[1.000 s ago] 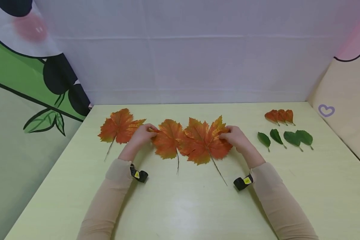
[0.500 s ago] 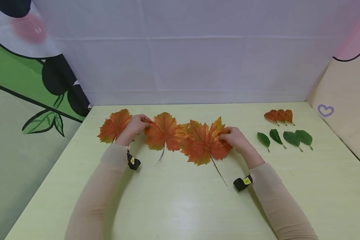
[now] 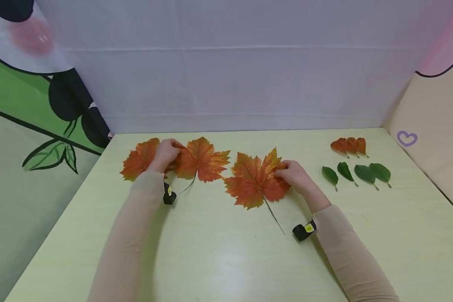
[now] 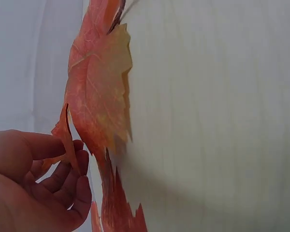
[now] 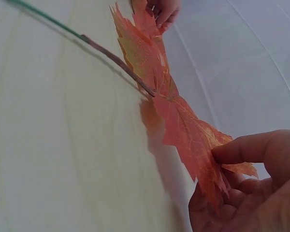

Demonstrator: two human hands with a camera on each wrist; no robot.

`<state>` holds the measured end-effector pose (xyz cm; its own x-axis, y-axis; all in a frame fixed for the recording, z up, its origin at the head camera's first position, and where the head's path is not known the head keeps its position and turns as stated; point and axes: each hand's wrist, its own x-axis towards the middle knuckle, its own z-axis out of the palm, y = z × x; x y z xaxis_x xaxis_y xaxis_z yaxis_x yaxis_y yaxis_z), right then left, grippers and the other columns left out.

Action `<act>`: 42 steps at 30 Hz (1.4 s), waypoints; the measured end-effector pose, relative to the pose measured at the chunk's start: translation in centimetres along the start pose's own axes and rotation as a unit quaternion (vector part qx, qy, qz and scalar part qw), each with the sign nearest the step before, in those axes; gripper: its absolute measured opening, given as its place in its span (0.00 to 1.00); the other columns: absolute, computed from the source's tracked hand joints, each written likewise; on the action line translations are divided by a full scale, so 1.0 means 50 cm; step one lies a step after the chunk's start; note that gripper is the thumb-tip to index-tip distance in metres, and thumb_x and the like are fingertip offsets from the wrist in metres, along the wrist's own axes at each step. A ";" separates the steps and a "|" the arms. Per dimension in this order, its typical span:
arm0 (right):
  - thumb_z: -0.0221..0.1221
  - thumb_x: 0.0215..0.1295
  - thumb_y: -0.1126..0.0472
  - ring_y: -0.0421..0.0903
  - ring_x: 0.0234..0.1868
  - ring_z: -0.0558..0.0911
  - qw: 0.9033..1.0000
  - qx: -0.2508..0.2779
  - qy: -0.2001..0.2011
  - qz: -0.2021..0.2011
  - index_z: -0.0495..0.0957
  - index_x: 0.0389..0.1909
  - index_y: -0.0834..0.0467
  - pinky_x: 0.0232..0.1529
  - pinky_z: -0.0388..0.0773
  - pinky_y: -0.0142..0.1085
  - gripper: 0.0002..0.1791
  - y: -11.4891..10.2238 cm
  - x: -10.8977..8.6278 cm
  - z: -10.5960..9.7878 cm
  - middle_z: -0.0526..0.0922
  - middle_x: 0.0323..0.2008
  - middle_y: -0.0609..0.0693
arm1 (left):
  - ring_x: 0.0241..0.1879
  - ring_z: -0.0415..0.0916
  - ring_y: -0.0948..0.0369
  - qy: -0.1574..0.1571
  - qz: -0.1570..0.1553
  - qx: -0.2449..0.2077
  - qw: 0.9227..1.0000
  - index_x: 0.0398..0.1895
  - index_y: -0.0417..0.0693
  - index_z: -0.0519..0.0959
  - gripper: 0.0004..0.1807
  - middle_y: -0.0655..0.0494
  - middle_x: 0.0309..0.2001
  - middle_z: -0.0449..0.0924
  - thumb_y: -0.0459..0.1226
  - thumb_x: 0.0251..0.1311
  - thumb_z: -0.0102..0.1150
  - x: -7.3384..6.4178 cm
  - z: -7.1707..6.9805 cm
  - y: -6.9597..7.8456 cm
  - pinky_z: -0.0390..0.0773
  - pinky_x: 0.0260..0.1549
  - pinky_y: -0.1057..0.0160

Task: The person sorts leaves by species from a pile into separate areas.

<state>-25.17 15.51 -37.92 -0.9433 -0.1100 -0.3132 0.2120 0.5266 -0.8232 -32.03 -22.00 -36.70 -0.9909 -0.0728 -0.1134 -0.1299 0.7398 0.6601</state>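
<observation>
Three large orange maple leaves with thin stems are at the back of the table. My left hand point(image 3: 166, 154) pinches the left lobe of the middle maple leaf point(image 3: 199, 158) between thumb and fingers, seen close up in the left wrist view. That hand partly covers the left maple leaf point(image 3: 138, 160). My right hand point(image 3: 295, 174) grips the right lobe of the right maple leaf point(image 3: 254, 180), thumb on top and fingers beneath in the right wrist view. A gap of table shows between the middle and right leaves.
Several small orange leaves point(image 3: 348, 145) lie in an overlapping row at the back right of the table point(image 3: 226, 260). In front of them are several small green leaves point(image 3: 366, 173). A pale cloth wall point(image 3: 245, 84) rises behind the table.
My left hand has moved the middle maple leaf left and back, away from the right leaf it was against, and closer to the left leaf. My right hand has stayed nearly still.
</observation>
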 end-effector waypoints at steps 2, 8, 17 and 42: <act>0.52 0.62 0.64 0.49 0.46 0.67 1.000 0.000 0.000 0.000 0.62 0.59 0.71 0.43 0.68 0.34 0.26 0.000 -0.001 0.000 0.67 0.54 0.62 | 0.37 0.66 0.52 0.003 -0.006 0.002 1.000 0.45 0.37 0.74 0.13 0.41 0.44 0.72 0.32 0.61 0.44 0.000 0.000 0.001 0.69 0.37 0.59; 0.52 0.62 0.64 0.47 0.40 0.67 1.000 -0.003 0.002 -0.007 0.67 0.49 0.70 0.34 0.67 0.31 0.17 0.001 -0.001 0.003 0.69 0.44 0.58 | 0.38 0.68 0.51 0.013 -0.013 0.035 0.999 0.44 0.37 0.75 0.13 0.41 0.44 0.74 0.33 0.60 0.45 -0.001 0.002 -0.002 0.71 0.40 0.56; 0.52 0.62 0.64 0.46 0.35 0.66 1.000 -0.006 0.002 -0.006 0.68 0.40 0.67 0.31 0.66 0.31 0.10 0.003 -0.002 0.006 0.67 0.36 0.55 | 0.38 0.69 0.50 0.017 -0.015 0.089 0.996 0.42 0.38 0.75 0.12 0.42 0.42 0.75 0.34 0.57 0.49 0.006 0.011 -0.003 0.71 0.38 0.55; 0.51 0.61 0.64 0.42 0.34 0.70 0.999 0.018 0.046 -0.021 0.66 0.54 0.70 0.31 0.70 0.28 0.22 -0.026 0.023 -0.034 0.70 0.46 0.59 | 0.41 0.69 0.48 0.010 -0.024 0.140 0.990 0.42 0.38 0.72 0.12 0.42 0.43 0.74 0.35 0.57 0.50 -0.006 0.019 0.013 0.70 0.45 0.52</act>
<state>-26.98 16.15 -36.41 -0.9709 -0.0523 -0.2338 0.1786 0.4920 -0.8520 -31.80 -20.88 -36.95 -0.9848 -0.1236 -0.1221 -0.1643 0.8914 0.4224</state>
